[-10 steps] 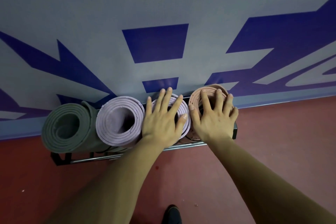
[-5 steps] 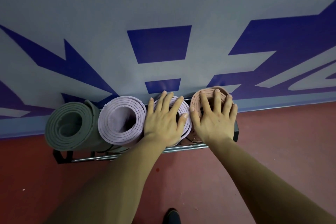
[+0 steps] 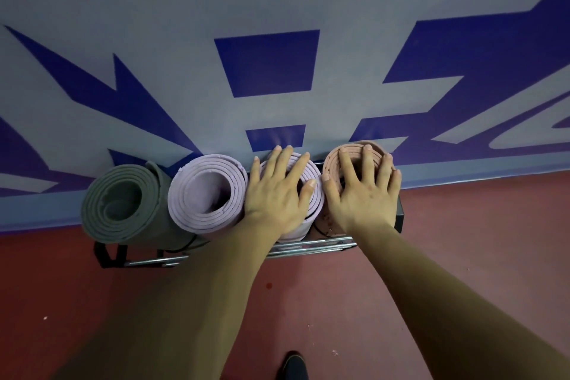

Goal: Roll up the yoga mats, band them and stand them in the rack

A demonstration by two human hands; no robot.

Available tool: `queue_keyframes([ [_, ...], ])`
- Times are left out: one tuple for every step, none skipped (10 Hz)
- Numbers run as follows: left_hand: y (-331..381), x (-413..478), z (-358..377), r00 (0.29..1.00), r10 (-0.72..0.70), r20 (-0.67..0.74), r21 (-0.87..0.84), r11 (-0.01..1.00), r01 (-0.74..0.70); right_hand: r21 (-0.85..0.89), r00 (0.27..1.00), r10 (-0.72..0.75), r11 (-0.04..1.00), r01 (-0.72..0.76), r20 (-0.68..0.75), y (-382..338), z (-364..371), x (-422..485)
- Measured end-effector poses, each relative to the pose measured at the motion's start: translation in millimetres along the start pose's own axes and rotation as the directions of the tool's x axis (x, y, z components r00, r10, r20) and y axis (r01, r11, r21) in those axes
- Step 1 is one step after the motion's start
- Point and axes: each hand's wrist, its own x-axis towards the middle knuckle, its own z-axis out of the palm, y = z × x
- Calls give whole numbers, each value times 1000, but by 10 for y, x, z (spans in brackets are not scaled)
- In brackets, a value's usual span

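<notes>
Big grey wall (image 3: 154, 9) fills the top of the view, splashed with bold blue shapes (image 3: 268, 62). Below it runs a dark red floor (image 3: 462, 241), and where the two meet sits a low rack (image 3: 308, 246) with chrome bars along its front and black end plates, tight against the wall.

Four rolled mats stand on end in that rack, shoulder to shoulder, their spiral tops facing the camera. Far left is the grey-green mat (image 3: 101, 213), its loose outer flap poking up at the back. Touching it on the right is a lilac mat (image 3: 191, 194), uncovered. Third along is a second lilac mat (image 3: 317, 208), and at the right end of the row is a pink mat (image 3: 332, 163), close to the rack's black end plate.

Now the hands, both arms reaching in from below. The left hand (image 3: 277, 194) lies flat on top of the second lilac mat, fingers straight and fanned out, fingertips reaching the far rim by the wall. The right hand (image 3: 361, 197) does the same on the pink mat, palm down, fingers spread across the coil. Neither one curls round anything. The two hands sit just beside each other, thumbs near but not touching.

Down at the bottom edge, the toe of a dark shoe (image 3: 293, 364) is on the red floor.
</notes>
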Motion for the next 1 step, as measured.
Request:
queue_keyframes([
  [-7,-112,-53,998,31,50,30,999,-33,25,998,-17,1000,15,66,2,-69,-68],
])
